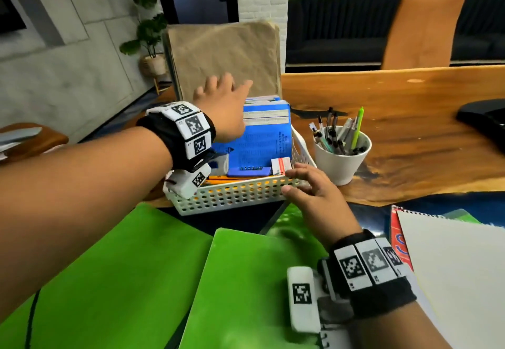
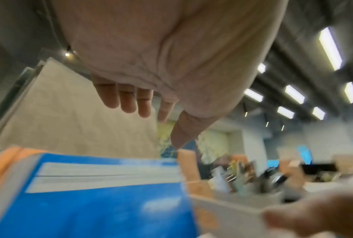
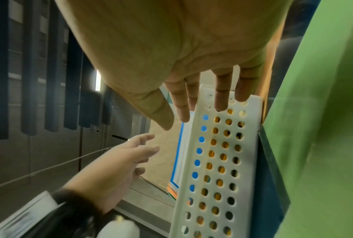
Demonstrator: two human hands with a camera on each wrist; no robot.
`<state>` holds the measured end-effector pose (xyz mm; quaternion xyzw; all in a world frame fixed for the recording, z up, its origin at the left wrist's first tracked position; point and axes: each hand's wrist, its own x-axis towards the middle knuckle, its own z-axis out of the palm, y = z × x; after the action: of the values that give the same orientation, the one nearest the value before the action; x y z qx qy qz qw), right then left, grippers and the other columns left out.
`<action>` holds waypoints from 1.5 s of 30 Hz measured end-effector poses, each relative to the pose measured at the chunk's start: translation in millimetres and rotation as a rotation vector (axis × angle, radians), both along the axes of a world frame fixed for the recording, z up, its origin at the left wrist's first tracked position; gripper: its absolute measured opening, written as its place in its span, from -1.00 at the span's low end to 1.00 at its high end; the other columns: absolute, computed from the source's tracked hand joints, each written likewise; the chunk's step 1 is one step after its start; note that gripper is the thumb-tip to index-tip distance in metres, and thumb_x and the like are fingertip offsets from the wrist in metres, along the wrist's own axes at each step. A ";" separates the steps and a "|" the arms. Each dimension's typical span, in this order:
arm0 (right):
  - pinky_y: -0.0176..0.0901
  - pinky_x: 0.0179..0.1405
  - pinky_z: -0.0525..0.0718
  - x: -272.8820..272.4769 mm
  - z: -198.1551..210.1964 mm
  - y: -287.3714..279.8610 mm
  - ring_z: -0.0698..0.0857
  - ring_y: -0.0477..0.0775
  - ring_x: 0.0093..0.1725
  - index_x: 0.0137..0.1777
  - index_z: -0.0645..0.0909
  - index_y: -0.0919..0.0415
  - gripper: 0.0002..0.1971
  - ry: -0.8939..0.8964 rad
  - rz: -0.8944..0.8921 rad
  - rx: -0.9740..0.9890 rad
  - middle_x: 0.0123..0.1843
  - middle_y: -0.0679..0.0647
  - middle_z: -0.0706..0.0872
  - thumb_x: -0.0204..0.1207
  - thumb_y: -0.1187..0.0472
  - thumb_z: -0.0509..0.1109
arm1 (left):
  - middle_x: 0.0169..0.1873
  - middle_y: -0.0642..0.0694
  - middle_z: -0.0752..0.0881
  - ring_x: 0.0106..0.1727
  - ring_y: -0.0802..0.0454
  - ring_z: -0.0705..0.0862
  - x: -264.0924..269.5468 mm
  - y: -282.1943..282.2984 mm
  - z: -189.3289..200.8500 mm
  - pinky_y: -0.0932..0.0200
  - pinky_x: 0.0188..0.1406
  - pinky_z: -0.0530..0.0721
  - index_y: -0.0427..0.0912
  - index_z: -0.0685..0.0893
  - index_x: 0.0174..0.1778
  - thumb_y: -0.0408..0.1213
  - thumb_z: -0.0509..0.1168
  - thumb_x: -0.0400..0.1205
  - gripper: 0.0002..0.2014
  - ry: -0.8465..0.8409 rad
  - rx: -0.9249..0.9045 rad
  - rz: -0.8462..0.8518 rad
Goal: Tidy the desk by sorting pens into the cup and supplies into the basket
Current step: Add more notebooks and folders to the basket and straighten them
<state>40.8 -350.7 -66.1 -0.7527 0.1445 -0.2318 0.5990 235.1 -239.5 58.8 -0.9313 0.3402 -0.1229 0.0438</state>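
A white perforated basket (image 1: 235,194) sits on the wooden desk, packed with blue notebooks (image 1: 262,135), yellow pencils (image 1: 221,180), a small red-and-white box (image 1: 281,165) and a tall brown paper-covered book (image 1: 224,56) at the back. To its right a white cup (image 1: 340,157) holds several pens. My left hand (image 1: 224,102) hovers open over the basket's back, fingers spread toward the brown book (image 2: 69,116), holding nothing. My right hand (image 1: 308,187) is open, fingers straight against the basket's front right rim (image 3: 222,145).
Green folders (image 1: 123,280) lie in front of the basket. A spiral pad (image 1: 453,266) lies at the lower right. A black object (image 1: 483,121) sits at the desk's right edge, and an orange chair (image 1: 420,28) stands behind the desk.
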 end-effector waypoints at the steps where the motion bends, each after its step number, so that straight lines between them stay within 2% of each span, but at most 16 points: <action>1: 0.16 0.37 0.65 -1.0 3.5 0.2 0.71 -0.04 0.28 0.10 0.72 -0.04 -0.72 -0.009 -0.005 0.047 0.34 -0.18 0.66 0.38 0.13 0.53 | 0.35 -0.14 0.44 0.39 -0.23 0.44 -16.8 6.8 5.4 -0.15 0.40 0.46 0.11 0.39 0.58 -0.02 0.34 0.61 -0.41 0.057 -0.096 -0.054; 4: 0.27 0.15 0.76 -8.2 19.0 -3.9 0.80 0.04 -0.02 0.05 0.74 -0.01 -0.76 -0.004 -0.054 0.168 0.03 -0.02 0.83 0.39 0.23 0.48 | -0.02 0.03 0.76 0.03 0.05 0.73 -74.0 33.5 -2.9 0.03 0.15 0.70 0.06 0.75 0.08 -0.06 0.40 0.64 -0.86 0.469 -0.338 -0.176; 7: 0.36 0.12 0.77 -22.3 45.6 -7.2 0.81 0.00 -0.07 0.11 0.71 0.05 -0.73 -0.006 -0.063 0.214 -0.05 -0.02 0.83 0.42 0.27 0.47 | -0.25 -0.08 0.83 -0.28 0.14 0.78 -129.4 58.5 -44.5 0.19 -0.26 0.71 -0.10 0.77 -0.05 -0.20 0.39 0.70 -0.91 0.988 -0.414 -0.120; 9: -0.03 -0.03 0.84 -34.9 62.7 -11.0 0.82 -0.11 -0.14 0.16 0.67 0.17 -0.74 -0.033 -0.056 0.222 -0.04 0.04 0.81 0.49 0.39 0.46 | -0.22 -0.12 0.80 -0.28 0.05 0.80 -158.2 67.0 -75.3 0.25 -0.40 0.69 -0.21 0.73 0.07 -0.31 0.35 0.73 -0.91 1.245 -0.380 -0.068; 11: -0.42 -0.32 0.66 -49.7 76.4 -16.0 0.74 -0.29 -0.30 0.20 0.66 0.20 -0.74 -0.055 -0.074 0.186 -0.06 0.01 0.78 0.55 0.43 0.41 | -0.16 -0.14 0.79 -0.23 -0.05 0.81 -180.4 65.9 -98.5 0.22 -0.41 0.69 -0.27 0.69 0.18 -0.30 0.38 0.72 -0.84 1.352 -0.343 -0.046; 13: -0.45 -0.32 0.57 -63.6 84.8 -21.4 0.70 -0.30 -0.25 0.18 0.70 0.13 -0.75 -0.074 -0.106 0.190 -0.01 -0.03 0.79 0.55 0.37 0.41 | -0.18 -0.18 0.76 -0.23 -0.07 0.81 -198.5 56.5 -109.0 0.20 -0.43 0.67 -0.33 0.68 0.17 -0.22 0.45 0.67 -0.73 1.398 -0.397 -0.027; 16: -0.20 -0.12 0.48 -75.7 86.7 -27.6 0.68 -0.09 -0.06 0.08 0.72 0.06 -0.80 -0.045 -0.130 0.289 -0.04 -0.02 0.77 0.56 0.32 0.38 | -0.30 -0.16 0.75 -0.35 -0.04 0.77 -218.4 38.1 -111.9 0.16 -0.48 0.63 -0.23 0.65 -0.01 -0.16 0.58 0.54 -0.70 1.350 -0.447 -0.025; 18: 0.01 0.00 0.41 -80.1 85.7 -31.2 0.68 0.04 0.10 0.06 0.73 0.00 -0.83 0.008 -0.164 0.342 0.01 -0.04 0.78 0.56 0.24 0.39 | -0.40 -0.12 0.74 -0.38 -0.05 0.75 -225.8 32.1 -111.0 0.11 -0.44 0.65 -0.12 0.60 -0.16 -0.23 0.61 0.47 -0.72 1.284 -0.430 -0.038; 21: 0.07 0.04 0.43 -84.5 87.3 -37.0 0.70 0.14 0.23 0.07 0.75 -0.05 -0.81 0.002 -0.196 0.402 0.11 -0.06 0.82 0.49 0.14 0.42 | -0.35 -0.16 0.72 -0.31 -0.10 0.75 -229.3 32.8 -109.3 0.00 -0.30 0.76 -0.12 0.58 -0.22 -0.38 0.56 0.48 -0.75 1.326 -0.487 -0.016; 26: 0.11 0.13 0.44 -84.5 88.3 -36.5 0.69 0.13 0.27 0.07 0.78 -0.07 -0.67 -0.004 -0.144 0.417 0.16 -0.06 0.82 0.29 0.00 0.43 | 0.01 -0.24 0.79 -0.20 -0.01 0.79 -182.9 65.9 -96.9 0.12 -0.38 0.73 -0.13 0.60 0.16 -0.50 0.38 0.66 -0.76 1.345 -1.133 0.120; 29: 0.20 0.27 0.41 -70.0 74.5 -20.9 0.67 0.07 0.29 0.16 0.75 -0.11 -0.54 0.142 -0.022 0.387 0.16 -0.09 0.82 0.20 -0.09 0.48 | 0.32 -0.30 0.75 0.24 -0.19 0.80 -140.5 99.0 -94.5 -0.16 0.15 0.78 -0.13 0.56 0.46 -0.44 0.33 0.71 -0.61 1.592 -1.672 0.085; 32: 0.19 0.30 0.44 -51.1 53.3 3.6 0.63 0.06 0.33 0.30 0.66 -0.10 -0.33 0.343 0.089 0.322 0.27 -0.08 0.76 0.12 -0.18 0.57 | 0.35 -0.28 0.75 0.32 -0.25 0.76 -136.9 107.9 -105.7 -0.24 0.36 0.67 -0.17 0.58 0.47 -0.60 0.24 0.70 -0.57 1.540 -1.512 0.053; 35: 0.04 0.27 0.65 -37.9 32.6 16.3 0.74 0.05 0.21 0.34 0.63 0.09 -0.61 0.362 0.121 0.217 0.27 0.01 0.78 0.52 0.13 0.51 | 0.24 -0.19 0.82 0.24 -0.16 0.80 -149.6 105.2 -113.2 -0.13 0.26 0.76 -0.19 0.60 0.41 -0.72 0.14 0.68 -0.52 1.334 -1.528 0.070; 38: 0.11 0.32 0.67 -32.3 24.8 25.7 0.79 0.17 0.13 0.17 0.75 0.23 -0.82 0.298 0.143 0.262 0.17 0.21 0.83 0.62 0.29 0.40 | 0.29 -0.24 0.78 0.35 -0.24 0.74 -144.4 116.8 -122.2 -0.19 0.33 0.71 -0.25 0.57 0.46 -0.62 0.15 0.70 -0.58 1.366 -1.798 0.077; 41: 0.17 0.26 0.62 -31.3 27.9 38.5 0.76 0.33 0.10 0.14 0.77 0.35 -0.77 0.223 0.231 0.466 0.18 0.38 0.79 0.64 0.39 0.29 | 0.33 -0.30 0.75 0.41 -0.31 0.68 -134.5 130.1 -133.9 -0.19 0.31 0.72 -0.29 0.54 0.51 -0.50 0.17 0.72 -0.60 1.407 -1.974 0.148; 45: 0.16 0.27 0.62 -28.0 29.2 48.1 0.77 0.24 0.07 0.17 0.76 0.31 -0.75 0.147 0.214 0.496 0.16 0.32 0.82 0.67 0.37 0.25 | 0.34 -0.28 0.75 0.35 -0.22 0.72 -133.7 141.7 -132.9 -0.20 0.39 0.67 -0.23 0.60 0.47 -0.45 0.25 0.67 -0.58 1.407 -1.942 0.108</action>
<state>12.9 -302.6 -36.9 -0.6088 0.1597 -0.0694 0.7739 101.5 -97.9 -74.1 -0.4517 0.0155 0.2096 -0.8671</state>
